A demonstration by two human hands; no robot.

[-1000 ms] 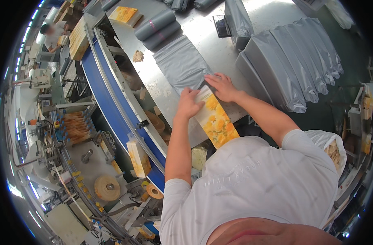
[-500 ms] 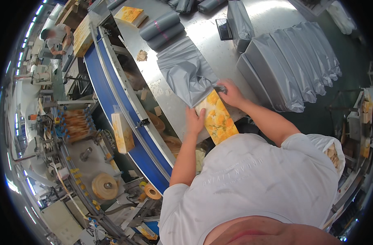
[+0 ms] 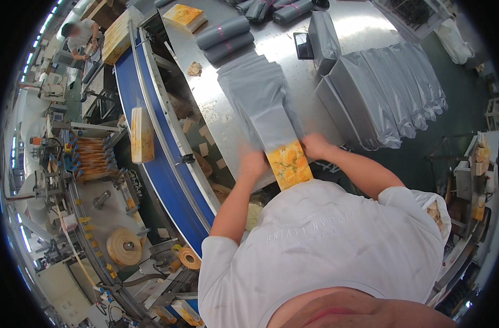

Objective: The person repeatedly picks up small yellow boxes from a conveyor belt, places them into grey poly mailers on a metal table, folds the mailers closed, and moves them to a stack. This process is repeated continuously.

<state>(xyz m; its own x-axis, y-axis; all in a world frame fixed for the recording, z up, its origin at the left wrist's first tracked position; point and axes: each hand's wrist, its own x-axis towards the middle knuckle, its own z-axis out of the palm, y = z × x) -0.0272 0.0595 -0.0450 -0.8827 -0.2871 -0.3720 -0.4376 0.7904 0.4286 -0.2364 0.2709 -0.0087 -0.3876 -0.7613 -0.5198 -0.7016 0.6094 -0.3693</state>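
Observation:
A grey plastic bag [image 3: 254, 95] lies stretched out on the metal table, its mouth toward me. Partly inside it is a pack with a yellow flower print [image 3: 289, 165], whose near end sticks out against my shirt. Left of the pack, my left hand [image 3: 252, 163] is closed at the bag's edge, its fingers blurred by motion. On the other side my right hand [image 3: 317, 146] is closed on the bag's opposite edge, also a little blurred. The bag's far part is flat and creased, and the pack's shape shows through its near part.
Filled grey bags [image 3: 378, 93] stand in a row on the right. Rolls of grey bags [image 3: 225, 38], another flower-printed pack [image 3: 185, 18] and a dark phone-like device [image 3: 303, 45] lie farther back. A blue conveyor [image 3: 167, 147] carrying a pack [image 3: 142, 135] runs along the left; a person [image 3: 83, 41] works beyond.
The bag has been drawn toward me over the pack, covering more of it and smoothing out. Both hands have moved nearer my body and apart. The conveyor's pack has moved farther away.

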